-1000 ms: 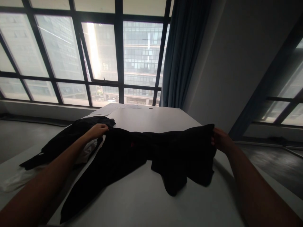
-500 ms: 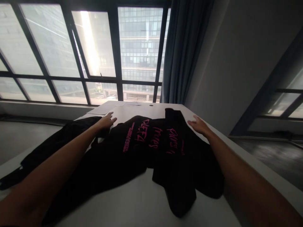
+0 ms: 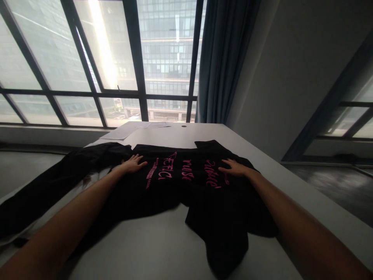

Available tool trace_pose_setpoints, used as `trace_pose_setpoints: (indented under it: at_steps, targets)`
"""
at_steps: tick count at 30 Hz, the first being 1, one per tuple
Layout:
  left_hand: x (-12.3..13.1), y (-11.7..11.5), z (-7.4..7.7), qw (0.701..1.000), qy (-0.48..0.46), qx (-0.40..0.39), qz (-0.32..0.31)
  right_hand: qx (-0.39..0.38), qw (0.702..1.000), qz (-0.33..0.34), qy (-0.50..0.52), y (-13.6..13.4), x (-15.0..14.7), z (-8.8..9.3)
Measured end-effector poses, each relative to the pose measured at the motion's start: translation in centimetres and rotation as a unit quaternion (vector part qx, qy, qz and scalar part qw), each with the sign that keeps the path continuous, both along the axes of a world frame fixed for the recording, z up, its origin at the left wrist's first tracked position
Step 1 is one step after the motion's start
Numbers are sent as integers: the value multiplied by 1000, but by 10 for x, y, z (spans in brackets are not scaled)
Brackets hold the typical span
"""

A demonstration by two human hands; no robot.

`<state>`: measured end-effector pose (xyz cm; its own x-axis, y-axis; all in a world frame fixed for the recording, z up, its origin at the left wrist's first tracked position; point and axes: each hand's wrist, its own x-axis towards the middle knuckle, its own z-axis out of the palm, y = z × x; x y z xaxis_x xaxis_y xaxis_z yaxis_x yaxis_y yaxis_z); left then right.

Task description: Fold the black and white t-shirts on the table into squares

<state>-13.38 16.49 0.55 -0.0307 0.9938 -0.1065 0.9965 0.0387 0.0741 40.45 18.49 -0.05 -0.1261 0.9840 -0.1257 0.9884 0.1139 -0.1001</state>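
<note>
One camera, worn on the head, looks forward and down along the table (image 3: 154, 249) from its near end, facing the window (image 3: 101, 58) at upper left. Close in, it catches the left hand (image 3: 132, 164) left of centre and the right hand (image 3: 234, 168) right of centre.

The T-shirt (image 3: 171, 196) over there looks like matt blk cloth w/ pink lettering (image 3: 210, 175), finish hard to tell. Counter (image 3: 151, 241) smooth & wht, slight sheen at the far end. Paper sheets (image 3: 115, 133) look matt. Blue curtain (image 3: 225, 62) dull cloth; window panes (image 3: 166, 62) glass; wall (image 3: 285, 77) matt, floor (image 3: 326, 186) glossy.
</note>
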Motion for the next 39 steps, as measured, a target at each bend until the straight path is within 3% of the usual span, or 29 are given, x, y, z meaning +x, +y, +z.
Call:
trace_pose_setpoints:
  at_steps: [4,7,11,14,19,22,25,27,31,35,39]
  targets:
    - [8,22,2,1000,24,14,8,7,1000,-14,-8,19,-10,3]
    - [16,24,4,999,37,24,14,46,997,-23,-56,25,-23,6]
    - [31,0,5,997,61,36,-3,139,982,6,-130,0,-49,15]
    - [42,-33,11,995,71,53,-35,179,980,40,-82,-41,-66,28]
    - [48,-93,37,991,15,66,-114,126,981,100,109,-119,-72,61]
    - [44,-122,51,982,-83,-4,-167,-18,973,154,171,-152,-62,78]
    - [35,-145,55,966,-115,-55,-224,-132,963,180,152,-168,-52,84]
    - [29,-156,55,964,-96,-50,-243,-138,967,181,112,-173,-50,81]
    - [20,-168,57,974,-50,-23,-220,-80,972,203,83,-171,-56,71]
    - [15,-170,65,970,-86,-8,-229,-41,959,217,178,-165,-51,75]
    - [7,-176,79,962,-159,-57,-215,-37,936,130,325,-166,-27,91]
